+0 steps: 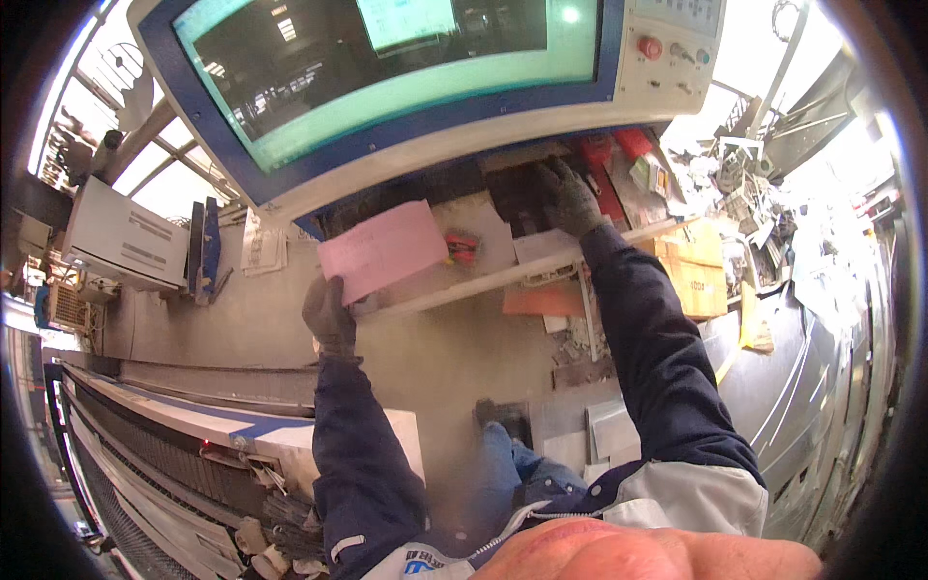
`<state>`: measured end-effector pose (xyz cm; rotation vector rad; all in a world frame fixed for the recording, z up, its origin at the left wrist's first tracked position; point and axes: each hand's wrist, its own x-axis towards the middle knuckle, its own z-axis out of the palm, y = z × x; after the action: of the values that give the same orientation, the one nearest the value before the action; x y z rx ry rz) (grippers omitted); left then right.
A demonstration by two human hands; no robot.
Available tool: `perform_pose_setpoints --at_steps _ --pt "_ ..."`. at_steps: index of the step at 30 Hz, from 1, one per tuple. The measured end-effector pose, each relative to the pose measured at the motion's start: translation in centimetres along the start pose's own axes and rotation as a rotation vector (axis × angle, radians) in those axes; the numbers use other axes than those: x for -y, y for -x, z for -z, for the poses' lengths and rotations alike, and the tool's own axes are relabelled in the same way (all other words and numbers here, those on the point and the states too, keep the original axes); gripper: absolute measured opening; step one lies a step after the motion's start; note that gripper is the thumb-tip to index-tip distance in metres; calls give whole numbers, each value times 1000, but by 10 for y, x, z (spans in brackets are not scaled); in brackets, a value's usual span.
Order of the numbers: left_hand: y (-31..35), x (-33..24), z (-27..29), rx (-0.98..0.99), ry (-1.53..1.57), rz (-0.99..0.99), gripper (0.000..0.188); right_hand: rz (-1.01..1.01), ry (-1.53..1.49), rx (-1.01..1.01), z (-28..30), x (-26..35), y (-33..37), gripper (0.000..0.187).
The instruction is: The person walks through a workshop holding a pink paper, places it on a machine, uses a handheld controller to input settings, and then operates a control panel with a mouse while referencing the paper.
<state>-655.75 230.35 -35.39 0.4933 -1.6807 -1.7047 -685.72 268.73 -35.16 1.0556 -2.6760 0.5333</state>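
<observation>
My left hand [331, 314], in a grey glove, is closed on the lower left corner of a sheet of pink paper [387, 249]. The sheet is held up over the shelf under the large screen, tilted, with faint writing on it. My right hand [572, 198], also gloved, reaches onto the same shelf with its fingers stretched over a dark, flat object [517, 200], perhaps a keyboard; shadow hides its detail. Between the hands, a small red and black object [462, 248] lies beside the pink paper.
The machine's screen [387, 72] overhangs the shelf, with a red push button [650, 46] at its right. Red items [596, 153] and a cardboard box [694, 266] are on the right, near piled metal scrap [764, 193]. A white cabinet [126, 235] stands at left.
</observation>
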Motion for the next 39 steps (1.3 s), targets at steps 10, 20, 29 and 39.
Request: perform_pose_setpoints --at_steps 10,20,29,39 --pt "4 -19 -12 17 163 97 20 48 13 -33 0 -4 2 65" --pt "5 -19 -16 -10 140 75 26 68 36 -13 -12 -16 3 64" --pt "5 -18 -15 -12 153 82 21 103 59 35 -22 -27 1 65" --pt "7 -22 -18 -33 59 82 31 75 30 22 -12 -17 1 65"
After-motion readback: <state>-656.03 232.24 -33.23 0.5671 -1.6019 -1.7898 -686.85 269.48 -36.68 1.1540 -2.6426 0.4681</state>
